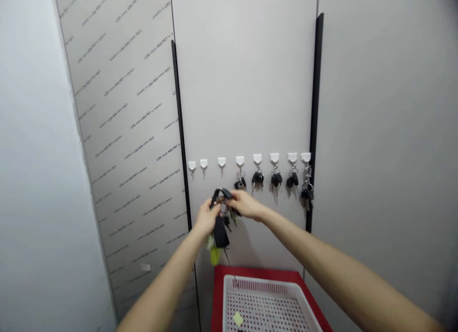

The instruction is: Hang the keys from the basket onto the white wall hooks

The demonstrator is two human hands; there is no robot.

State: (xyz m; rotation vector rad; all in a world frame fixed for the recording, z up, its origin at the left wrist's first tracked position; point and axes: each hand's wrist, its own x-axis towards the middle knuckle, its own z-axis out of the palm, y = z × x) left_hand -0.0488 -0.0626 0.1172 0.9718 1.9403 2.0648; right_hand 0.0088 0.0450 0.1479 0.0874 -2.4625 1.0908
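Note:
Both of my hands are raised before a grey cabinet door, holding one bunch of keys with a black strap and fob and a yellow-green tag hanging down. My left hand is closed on the bunch from the left. My right hand pinches its strap and keys from the right. Just above runs a row of white wall hooks. The three left hooks are bare. The right ones each carry black-headed keys.
Below the hands a white perforated basket sits on a red surface, with a small yellow piece lying in it. Black vertical handles run along the cabinet doors. A film-covered panel stands to the left.

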